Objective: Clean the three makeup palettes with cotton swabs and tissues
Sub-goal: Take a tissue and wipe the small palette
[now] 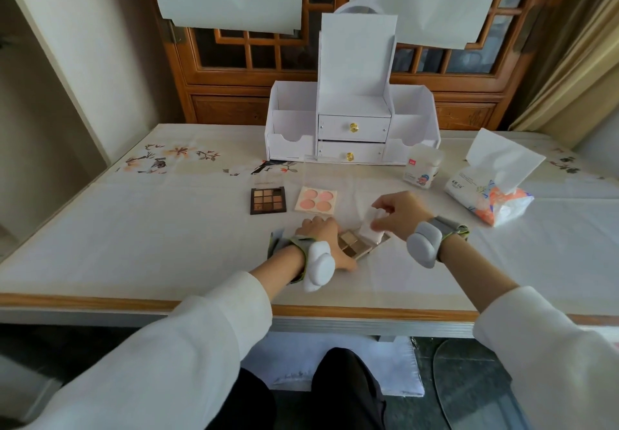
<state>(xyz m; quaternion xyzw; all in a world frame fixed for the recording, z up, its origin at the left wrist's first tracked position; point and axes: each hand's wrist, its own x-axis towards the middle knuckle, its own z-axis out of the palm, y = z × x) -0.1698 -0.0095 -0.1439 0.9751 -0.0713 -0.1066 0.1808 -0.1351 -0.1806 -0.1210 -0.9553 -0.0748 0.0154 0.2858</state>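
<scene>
Landmark: white organizer (351,121) at the back of the surface (134,228). Its two gold-knob drawers are shut, so contents are hidden; the open side bins face forward and I can't make out anything in them. Gold palette (350,245) lies furthest out in front of the organizer, roughly in line with its drawers, open, with tan and brown pans showing. Left hand (318,233) is palm-down over that palette's left end, grip clamped on it, thumb on the near edge. Right hand (397,212) has its grip pinched on a white tissue (370,227), and the tissue's lower end lies on the palette's right part. Pink palette (316,200), four round pans, sits between the organizer and the gold palette. Dark palette (268,200), nine brown pans, lies just beside the pink one, in front of the organizer's left bin. Cotton swab tub (422,168) stands just off the organizer's front right corner, packed with white swabs. Tissue pack (485,195) lies further right of the organizer, with one sheet sticking up out of its slot.
</scene>
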